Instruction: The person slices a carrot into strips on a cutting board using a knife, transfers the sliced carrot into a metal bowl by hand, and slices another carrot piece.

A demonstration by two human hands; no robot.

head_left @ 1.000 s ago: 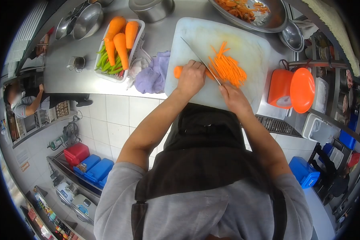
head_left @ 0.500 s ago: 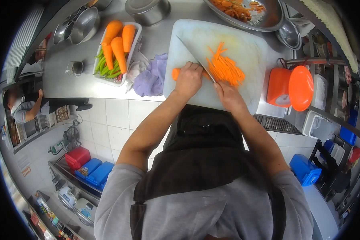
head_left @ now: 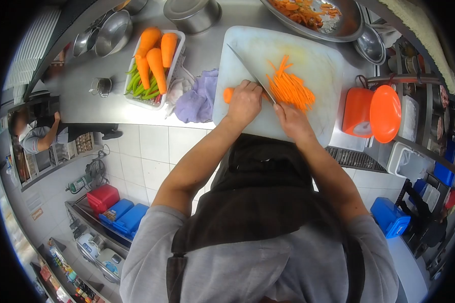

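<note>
On the white cutting board (head_left: 303,129), my left hand (head_left: 245,102) is closed over a carrot (head_left: 228,95), whose blunt end sticks out to the left. My right hand (head_left: 292,120) grips the handle of a kitchen knife (head_left: 246,66); the blade slants up and left, close beside my left fingers. Most of the carrot is hidden under my left hand. Just right of the blade lies a pile of thin carrot strips (head_left: 292,90).
A white basket (head_left: 179,53) holds whole carrots (head_left: 156,68) and green chillies (head_left: 135,81). Beside it lies a purple cloth (head_left: 194,101). An orange scale (head_left: 358,112) stands right of the board. A steel bowl (head_left: 351,30) with orange scraps sits behind. Another person (head_left: 38,136) stands at far left.
The whole view has shifted slightly, with the scene now a little further right and down. My hands, the knife and the carrot keep nearly the same positions on the board.
</note>
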